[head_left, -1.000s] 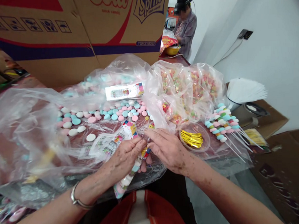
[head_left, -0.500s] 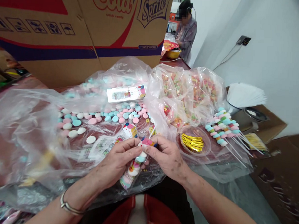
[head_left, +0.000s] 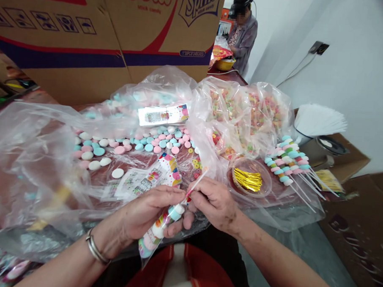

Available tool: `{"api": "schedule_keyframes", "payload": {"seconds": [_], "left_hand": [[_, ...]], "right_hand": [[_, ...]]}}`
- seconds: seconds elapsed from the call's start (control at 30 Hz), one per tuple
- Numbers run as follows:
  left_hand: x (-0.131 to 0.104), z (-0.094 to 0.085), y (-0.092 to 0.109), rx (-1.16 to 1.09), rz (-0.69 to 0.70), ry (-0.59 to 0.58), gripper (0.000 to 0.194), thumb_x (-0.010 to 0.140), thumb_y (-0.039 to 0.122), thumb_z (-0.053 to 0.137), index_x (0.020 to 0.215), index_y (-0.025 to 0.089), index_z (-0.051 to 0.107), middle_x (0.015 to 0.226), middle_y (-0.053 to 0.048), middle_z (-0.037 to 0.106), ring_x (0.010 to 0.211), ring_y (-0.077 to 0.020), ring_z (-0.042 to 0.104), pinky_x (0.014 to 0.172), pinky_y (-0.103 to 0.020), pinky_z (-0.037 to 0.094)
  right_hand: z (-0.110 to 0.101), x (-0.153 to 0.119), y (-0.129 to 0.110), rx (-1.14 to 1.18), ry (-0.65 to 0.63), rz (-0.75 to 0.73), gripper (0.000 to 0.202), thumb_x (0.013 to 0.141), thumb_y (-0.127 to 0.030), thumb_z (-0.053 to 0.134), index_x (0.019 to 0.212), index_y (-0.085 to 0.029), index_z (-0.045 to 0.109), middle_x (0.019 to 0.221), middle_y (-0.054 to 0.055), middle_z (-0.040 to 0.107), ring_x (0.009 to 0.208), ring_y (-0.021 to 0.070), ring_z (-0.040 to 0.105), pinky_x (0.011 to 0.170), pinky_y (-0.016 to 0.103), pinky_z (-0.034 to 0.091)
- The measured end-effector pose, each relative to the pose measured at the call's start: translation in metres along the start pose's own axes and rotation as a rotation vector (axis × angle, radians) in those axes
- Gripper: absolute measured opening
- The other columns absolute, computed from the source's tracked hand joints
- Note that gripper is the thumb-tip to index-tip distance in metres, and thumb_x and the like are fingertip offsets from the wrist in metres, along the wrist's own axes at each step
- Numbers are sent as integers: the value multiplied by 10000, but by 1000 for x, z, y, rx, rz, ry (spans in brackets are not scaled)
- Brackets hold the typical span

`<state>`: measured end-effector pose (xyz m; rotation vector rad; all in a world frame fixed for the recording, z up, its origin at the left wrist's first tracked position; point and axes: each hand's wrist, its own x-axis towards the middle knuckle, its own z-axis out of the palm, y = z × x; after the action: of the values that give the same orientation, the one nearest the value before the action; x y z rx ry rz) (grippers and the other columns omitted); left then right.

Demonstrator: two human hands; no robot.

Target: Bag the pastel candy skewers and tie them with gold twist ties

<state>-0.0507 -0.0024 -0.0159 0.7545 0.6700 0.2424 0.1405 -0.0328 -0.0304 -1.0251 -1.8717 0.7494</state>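
Note:
A candy skewer (head_left: 160, 227) in a clear printed wrapper hangs slanted down to the left between my hands. My left hand (head_left: 140, 211) is closed around its upper end, thumb at the gathered neck of the wrapper. The fingers of my right hand (head_left: 214, 202) pinch that neck, and the white stick (head_left: 198, 181) pokes out up and to the right. Just beyond my hands lie flat printed wrappers (head_left: 135, 181). Gold twist ties (head_left: 247, 180) fill a round clear tub (head_left: 269, 185) to the right of my right hand.
Pastel candies (head_left: 149, 147) are spread on plastic. Behind them are bagged candies (head_left: 231, 105), a wrapper stack (head_left: 162, 115) and a large carton (head_left: 86, 77). Finished-looking skewers (head_left: 287, 160) lie right, near white sticks (head_left: 321, 119). A person (head_left: 243, 33) works in the background.
The wrapper's top, spread between my fingers before, is now gathered tight around the stick. The skewer's lower end has swung down and left. My left hand has shifted slightly left.

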Motion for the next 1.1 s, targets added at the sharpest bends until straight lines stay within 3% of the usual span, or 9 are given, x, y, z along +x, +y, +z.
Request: {"api": "schedule_keyframes", "payload": {"seconds": [0.17, 0.27, 0.37, 0.57, 0.67, 0.73, 0.87, 0.97, 1.1], "left_hand": [[-3, 1, 2, 85, 34, 70, 289, 852, 377, 651, 710, 125, 661, 663, -38, 598, 474, -85, 490, 449, -201, 331], [-1, 1, 1, 129, 67, 129, 325, 834, 390, 670, 641, 133, 624, 608, -17, 566, 449, -80, 458, 447, -205, 329], [1, -2, -2, 155, 36, 117, 354, 823, 427, 667, 631, 135, 610, 568, -7, 541, 445, -82, 447, 439, -197, 316], [4, -6, -4, 315, -91, 22, 298, 838, 418, 630, 713, 147, 625, 610, -11, 563, 458, -88, 432, 419, -189, 285], [4, -1, -3, 732, 98, 152, 214, 849, 381, 624, 796, 180, 674, 689, -27, 616, 587, -146, 537, 510, -212, 404], [5, 2, -5, 1073, 413, 264, 107, 845, 289, 629, 882, 218, 700, 781, -41, 675, 709, -189, 607, 647, -245, 474], [5, 0, -11, 1400, 940, 274, 289, 840, 100, 567, 1031, 264, 709, 950, -58, 740, 841, -203, 662, 818, -262, 486], [3, -3, -6, 1346, 925, 422, 182, 847, 162, 604, 948, 259, 720, 834, -38, 738, 718, -177, 654, 705, -229, 493], [1, 4, 6, 939, 572, 546, 149, 823, 357, 650, 742, 249, 715, 637, -11, 654, 556, -154, 562, 494, -210, 429]], "right_hand": [[9, -8, -2, -85, 152, 143, 183, 913, -164, 478, 804, -189, 622, 732, -5, 638, 669, 124, 589, 633, 235, 466], [4, -13, -5, -416, 216, -30, 187, 950, -184, 462, 983, -173, 645, 898, 73, 686, 853, 192, 608, 780, 325, 475], [-5, -16, -9, -687, 16, -353, 294, 977, -173, 411, 1208, -154, 592, 1182, 124, 658, 1131, 260, 520, 1018, 458, 363], [-10, -14, -10, -801, -160, -512, 261, 953, -119, 403, 958, -92, 662, 831, 73, 648, 821, 212, 496, 1021, 451, 347], [-7, -12, -8, -801, -141, -406, 242, 904, -156, 460, 727, -151, 625, 683, 45, 587, 733, 202, 462, 833, 422, 397], [-6, -11, -9, -770, -144, -267, 243, 873, -193, 490, 646, -174, 577, 623, 28, 563, 671, 186, 441, 724, 385, 386], [-21, -7, -19, -616, -219, -73, 268, 907, -230, 470, 657, -187, 559, 641, 13, 594, 651, 163, 472, 698, 329, 396], [-55, -8, -16, -508, -102, -3, 260, 985, -226, 395, 857, -173, 615, 845, 41, 664, 820, 160, 575, 772, 294, 441], [-104, -22, 25, -790, 24, 186, 192, 928, -167, 487, 785, -205, 610, 836, 82, 657, 806, 217, 604, 740, 359, 465]]}}
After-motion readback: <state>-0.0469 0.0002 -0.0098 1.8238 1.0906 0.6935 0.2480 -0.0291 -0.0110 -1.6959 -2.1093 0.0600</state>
